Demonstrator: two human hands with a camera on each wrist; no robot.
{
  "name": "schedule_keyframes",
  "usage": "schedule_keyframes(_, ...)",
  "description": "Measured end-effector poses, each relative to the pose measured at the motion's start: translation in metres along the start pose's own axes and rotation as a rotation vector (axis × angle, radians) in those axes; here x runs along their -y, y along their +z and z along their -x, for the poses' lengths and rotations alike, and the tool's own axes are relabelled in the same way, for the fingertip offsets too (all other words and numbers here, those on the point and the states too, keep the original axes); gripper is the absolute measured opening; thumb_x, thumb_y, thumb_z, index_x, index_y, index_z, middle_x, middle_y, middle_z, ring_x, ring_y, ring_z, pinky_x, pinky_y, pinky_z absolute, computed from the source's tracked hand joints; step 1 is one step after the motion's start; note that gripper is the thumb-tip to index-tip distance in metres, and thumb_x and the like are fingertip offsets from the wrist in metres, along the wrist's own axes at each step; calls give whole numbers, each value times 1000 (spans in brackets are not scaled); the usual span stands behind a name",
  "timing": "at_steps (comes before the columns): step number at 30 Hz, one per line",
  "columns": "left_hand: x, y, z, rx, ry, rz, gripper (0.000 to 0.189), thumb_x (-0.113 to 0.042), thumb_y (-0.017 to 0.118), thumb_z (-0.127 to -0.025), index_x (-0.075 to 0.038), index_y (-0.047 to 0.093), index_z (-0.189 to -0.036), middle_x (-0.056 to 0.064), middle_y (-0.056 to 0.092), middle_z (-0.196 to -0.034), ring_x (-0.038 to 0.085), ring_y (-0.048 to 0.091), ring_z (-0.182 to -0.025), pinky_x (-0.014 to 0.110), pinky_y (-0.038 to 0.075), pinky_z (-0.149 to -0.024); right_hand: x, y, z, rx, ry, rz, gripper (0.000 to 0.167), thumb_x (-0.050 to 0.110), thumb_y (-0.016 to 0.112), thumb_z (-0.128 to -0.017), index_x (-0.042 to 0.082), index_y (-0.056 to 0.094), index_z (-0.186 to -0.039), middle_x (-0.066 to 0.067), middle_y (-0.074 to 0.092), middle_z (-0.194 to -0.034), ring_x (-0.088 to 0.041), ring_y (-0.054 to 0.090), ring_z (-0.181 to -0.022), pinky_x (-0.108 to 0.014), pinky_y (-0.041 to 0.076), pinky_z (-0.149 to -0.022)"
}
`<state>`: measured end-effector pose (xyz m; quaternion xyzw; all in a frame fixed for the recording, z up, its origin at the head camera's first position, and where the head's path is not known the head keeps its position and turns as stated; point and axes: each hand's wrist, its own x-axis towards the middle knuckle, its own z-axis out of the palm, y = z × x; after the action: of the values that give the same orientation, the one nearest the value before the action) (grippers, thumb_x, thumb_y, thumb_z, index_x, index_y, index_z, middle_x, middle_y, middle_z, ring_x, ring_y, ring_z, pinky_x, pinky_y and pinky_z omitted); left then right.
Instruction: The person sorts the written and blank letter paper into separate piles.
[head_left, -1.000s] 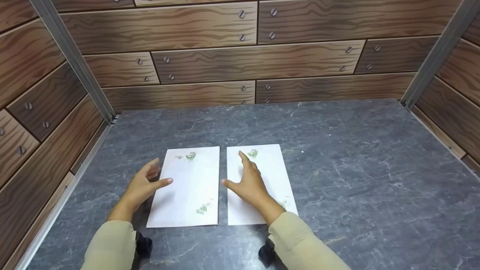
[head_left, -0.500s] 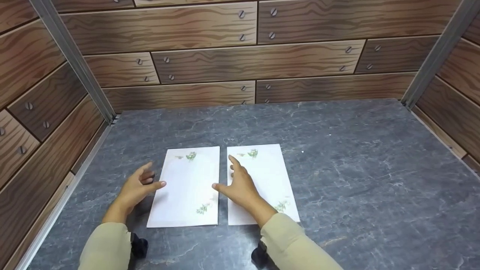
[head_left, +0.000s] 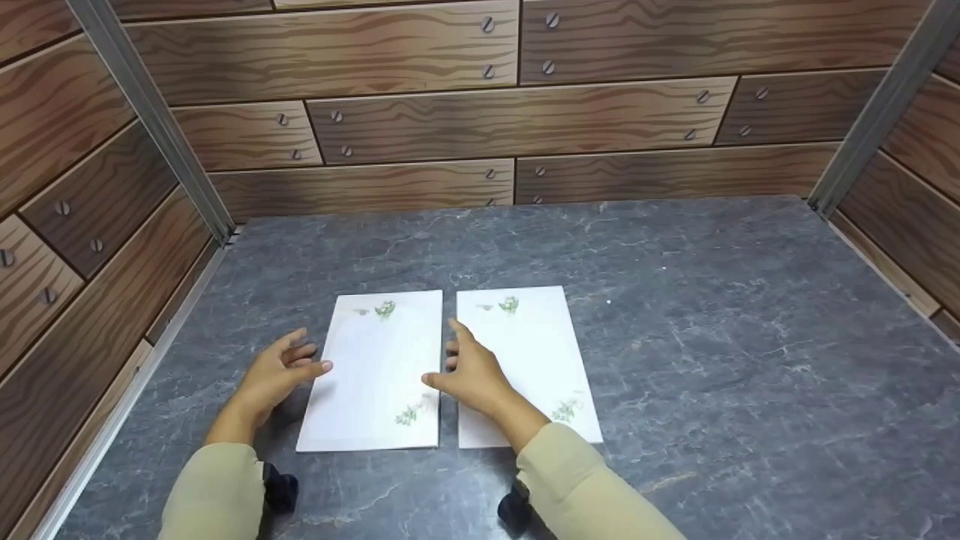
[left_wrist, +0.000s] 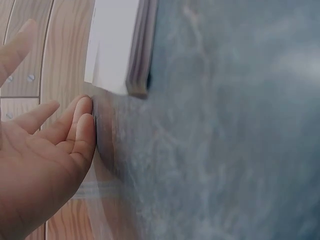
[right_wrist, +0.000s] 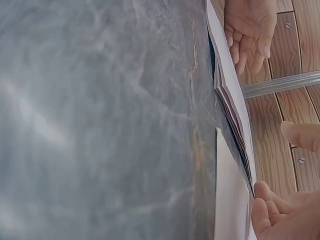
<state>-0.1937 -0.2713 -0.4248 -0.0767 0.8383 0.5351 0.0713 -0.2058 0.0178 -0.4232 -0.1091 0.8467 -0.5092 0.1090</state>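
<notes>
Hovering around the left paper stack [head_left: 375,360], both hands show in the head view with fingers and thumbs spread apart, neither gripping anything. The left hand [head_left: 274,375] is at the stack's left edge, thumb reaching just over the paper; the right hand [head_left: 478,380] is by the gap between the two stacks, its thumb over the left stack's right edge and its wrist above the right paper stack [head_left: 536,345]. Both stacks lie side by side on the marbled table [head_left: 720,337], nearer its left edge than its right and well short of the far edge. Green sprigs are printed near corners of each top sheet.

From the left wrist, one stack shows layered sides, with a gap between it and the left hand's relaxed fingers. Those layers suggest some weight: likely bendy, apt to slide or fan if the sheets are loose. Opposite long edges look the best hold, low enough to gather every layer.

Through the right wrist camera, the right hand's fingertips come close to a layered edge; contact cannot be told. Its thumb stands clear. Smooth paper may slip, and corners could crease under a hard pinch.
</notes>
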Motion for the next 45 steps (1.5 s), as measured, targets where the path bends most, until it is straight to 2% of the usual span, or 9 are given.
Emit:
schedule_keyframes(14, -1, 4, 2, 2, 5, 24, 83, -21, 71, -88, 4, 20, -149, 27, 40, -142, 37, 42, -127, 46, 35, -105, -1, 2, -2, 39, 21, 11, 87, 13, 76, -82, 2, 23, -150, -19, 50, -135, -26, 56, -110, -34, 51, -87)
schedule_keyframes(25, 1, 3, 2, -18, 26, 65, 75, -18, 68, -90, 4, 26, -147, 26, 43, -140, 35, 46, -125, 45, 39, -102, -2, 2, -2, 29, 14, 4, 84, 11, 75, -82, 5, 27, -150, -16, 52, -133, -24, 57, -106, -33, 52, -83)
schedule_keyframes(33, 2, 2, 4, -43, 59, 90, 66, -15, 66, -91, 2, 33, -145, 22, 46, -139, 32, 48, -122, 42, 43, -98, -4, 2, -3, -4, -22, -28, 75, 9, 73, -83, 6, 34, -146, -14, 54, -128, -22, 58, -102, -29, 53, -79)
schedule_keyframes(39, 4, 4, 3, -64, 79, 126, 59, -3, 64, -90, 2, 38, -143, 23, 47, -136, 33, 48, -123, 33, 49, -91, -6, 4, -5, -47, -22, -62, 72, 8, 72, -83, 9, 35, -145, -13, 54, -125, -24, 62, -100, -30, 55, -76)
schedule_keyframes(45, 6, 6, 1, -65, 58, 152, 56, 1, 62, -90, 3, 40, -141, 26, 47, -135, 32, 52, -118, 30, 51, -87, -7, 7, -6, -70, -29, -62, 75, 2, 71, -81, 7, 33, -146, -15, 54, -126, -26, 64, -96, -30, 55, -75)
